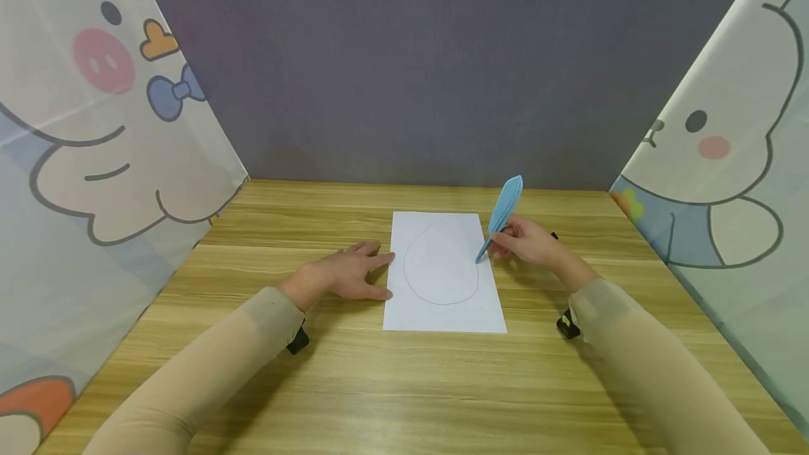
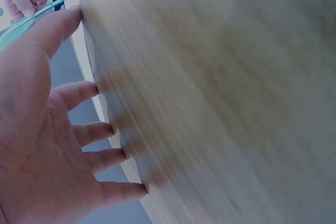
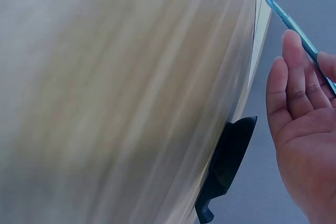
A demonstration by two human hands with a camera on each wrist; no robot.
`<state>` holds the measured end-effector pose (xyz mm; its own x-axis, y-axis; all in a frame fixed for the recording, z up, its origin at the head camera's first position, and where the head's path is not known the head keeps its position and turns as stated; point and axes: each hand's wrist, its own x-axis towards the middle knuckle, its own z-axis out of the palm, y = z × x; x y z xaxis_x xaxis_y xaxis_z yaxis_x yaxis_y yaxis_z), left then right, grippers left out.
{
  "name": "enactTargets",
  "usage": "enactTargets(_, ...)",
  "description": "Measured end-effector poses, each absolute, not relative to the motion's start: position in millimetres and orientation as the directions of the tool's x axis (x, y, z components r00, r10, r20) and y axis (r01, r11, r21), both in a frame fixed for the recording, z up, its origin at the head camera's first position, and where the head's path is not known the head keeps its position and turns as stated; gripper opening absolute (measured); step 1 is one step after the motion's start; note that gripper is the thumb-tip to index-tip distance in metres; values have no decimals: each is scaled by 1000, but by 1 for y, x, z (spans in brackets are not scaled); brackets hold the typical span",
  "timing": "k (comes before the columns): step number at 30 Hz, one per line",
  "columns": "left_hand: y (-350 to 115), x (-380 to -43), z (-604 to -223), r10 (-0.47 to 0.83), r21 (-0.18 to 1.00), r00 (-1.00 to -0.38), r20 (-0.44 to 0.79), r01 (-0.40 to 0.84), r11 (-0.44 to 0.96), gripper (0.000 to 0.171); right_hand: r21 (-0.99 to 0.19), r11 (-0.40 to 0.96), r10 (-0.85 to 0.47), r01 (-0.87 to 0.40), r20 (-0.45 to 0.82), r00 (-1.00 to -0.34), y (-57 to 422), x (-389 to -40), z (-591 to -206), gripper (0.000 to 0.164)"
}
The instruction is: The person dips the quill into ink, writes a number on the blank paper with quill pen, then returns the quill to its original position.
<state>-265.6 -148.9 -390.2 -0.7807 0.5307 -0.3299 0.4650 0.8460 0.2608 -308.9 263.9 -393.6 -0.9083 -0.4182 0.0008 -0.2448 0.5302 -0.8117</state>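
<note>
A blue feather-shaped pen (image 1: 505, 206) is pinched between the thumb and fingers of my right hand (image 1: 527, 239). It leans with its feather end up, and its tip meets the right part of a thin drawn oval on a white sheet of paper (image 1: 442, 318). The right wrist view shows the pen's slim barrel (image 3: 299, 33) and pointed tip, with the right palm (image 3: 310, 135) turned to the camera. My left hand (image 1: 350, 272) lies spread at the sheet's left edge, thumb and index fingertips on it. In the left wrist view the left hand (image 2: 47, 129) has its fingers apart, fingertips down.
The sheet lies on a wood-grain table (image 1: 404, 392). A dark grey panel (image 1: 430, 69) rises behind it, and cartoon-printed cloths (image 1: 114, 181) flank both sides. Black devices (image 1: 567, 325) sit under both wrists.
</note>
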Motion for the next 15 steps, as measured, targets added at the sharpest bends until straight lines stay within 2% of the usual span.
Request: enactTargets(15, -149, -266, -390, 535, 278, -779, -327, 462, 842, 92, -760, 592, -377, -268, 33, -926, 254, -324, -393, 29)
